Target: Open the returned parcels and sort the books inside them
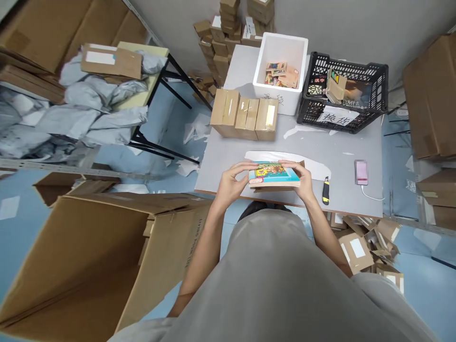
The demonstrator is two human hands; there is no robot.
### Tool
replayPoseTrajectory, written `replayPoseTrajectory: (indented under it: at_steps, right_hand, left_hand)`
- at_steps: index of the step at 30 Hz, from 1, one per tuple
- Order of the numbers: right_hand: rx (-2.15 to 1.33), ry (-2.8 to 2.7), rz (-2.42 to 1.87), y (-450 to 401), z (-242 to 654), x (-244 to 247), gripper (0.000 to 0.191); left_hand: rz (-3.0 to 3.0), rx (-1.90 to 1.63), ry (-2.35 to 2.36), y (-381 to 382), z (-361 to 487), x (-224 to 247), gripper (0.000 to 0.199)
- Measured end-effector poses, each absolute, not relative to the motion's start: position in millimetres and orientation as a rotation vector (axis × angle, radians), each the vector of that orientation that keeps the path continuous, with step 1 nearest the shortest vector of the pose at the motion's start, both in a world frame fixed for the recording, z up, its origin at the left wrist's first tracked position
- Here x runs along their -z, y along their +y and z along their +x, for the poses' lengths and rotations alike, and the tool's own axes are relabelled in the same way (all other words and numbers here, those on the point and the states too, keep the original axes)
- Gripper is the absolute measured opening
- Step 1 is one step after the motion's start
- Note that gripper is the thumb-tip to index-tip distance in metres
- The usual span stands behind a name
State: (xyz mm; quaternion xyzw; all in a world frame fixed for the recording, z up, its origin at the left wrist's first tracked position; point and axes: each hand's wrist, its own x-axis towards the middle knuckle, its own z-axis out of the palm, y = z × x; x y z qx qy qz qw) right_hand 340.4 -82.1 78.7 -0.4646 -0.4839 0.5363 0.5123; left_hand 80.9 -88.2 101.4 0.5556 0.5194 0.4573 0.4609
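Between my two hands, near the front edge of the table, is a thick book (pixel 276 176) with a bright blue cover, a coloured picture and pale page edges. My left hand (pixel 232 184) grips its left side, fingers along the far edge and thumb near the front corner. On the opposite side, my right hand (pixel 303 181) is closed around the right edge, its fingertips on the cover. Brown cardboard (pixel 272 189) shows under the book and by my right fingers. A white paper sheet (pixel 318 169) lies just behind it. To the right rests a black and yellow utility knife (pixel 326 191).
Cardboard boxes (pixel 245 114), a white foam bin (pixel 280 97) and a black crate (pixel 344 114) stand at the table's back. A phone (pixel 361 172) with a cable lies right. A large open carton (pixel 167 247) stands on the floor to the left, opened boxes (pixel 358 251) to the right.
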Motion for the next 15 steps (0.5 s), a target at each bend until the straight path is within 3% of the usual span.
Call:
replayPoseTrajectory:
  at_steps: [9,15]
  right_hand:
    - [-1.245,-1.068,-1.354,-98,302,-59,0.064]
    - [-0.774,-1.429,-1.537,-138,265,-77,0.053]
  left_hand:
    - [0.875,-1.120,1.231,-113,66,-85,0.065]
    - [0.816,-1.290,1.234,-135,74,-78,0.062]
